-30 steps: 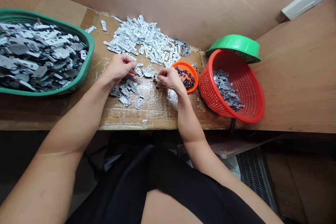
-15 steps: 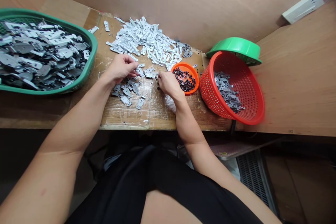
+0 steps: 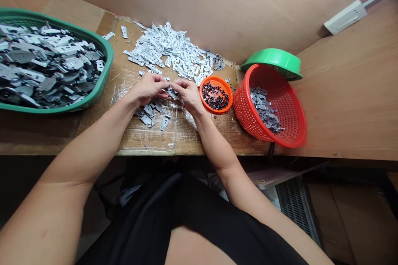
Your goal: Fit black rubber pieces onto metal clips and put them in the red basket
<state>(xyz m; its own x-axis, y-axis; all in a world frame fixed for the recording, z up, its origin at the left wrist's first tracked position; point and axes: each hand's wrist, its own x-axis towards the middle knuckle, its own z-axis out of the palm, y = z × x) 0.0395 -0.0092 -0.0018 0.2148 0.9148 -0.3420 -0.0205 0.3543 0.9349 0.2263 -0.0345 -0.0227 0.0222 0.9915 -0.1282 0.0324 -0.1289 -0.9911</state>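
My left hand (image 3: 151, 89) pinches a small stamped metal bracket (image 3: 173, 92) just above the bench. My right hand (image 3: 188, 94) meets it from the other side, thumb and fingertips closed at the bracket's upper edge; whatever tiny piece they may hold is hidden. Below my left hand lie several grey metal brackets (image 3: 146, 116), one of them (image 3: 165, 122) a little apart. Close to the right wrist sits an orange dish (image 3: 231, 98) of small dark screw-like pieces (image 3: 214, 96). Behind both hands spreads a heap of pale metal plates (image 3: 174, 47).
A green basket (image 3: 107, 66) piled with metal parts stands at the left. On the right a red basket (image 3: 248, 107) leans tilted, with grey parts inside, and a green basin (image 3: 270, 60) rests behind it. A white power strip (image 3: 345, 17) is on the wooden wall.
My right hand has moved left from beside the orange dish to the bracket. My left hand has shifted slightly right, and the bracket now shows between both hands.
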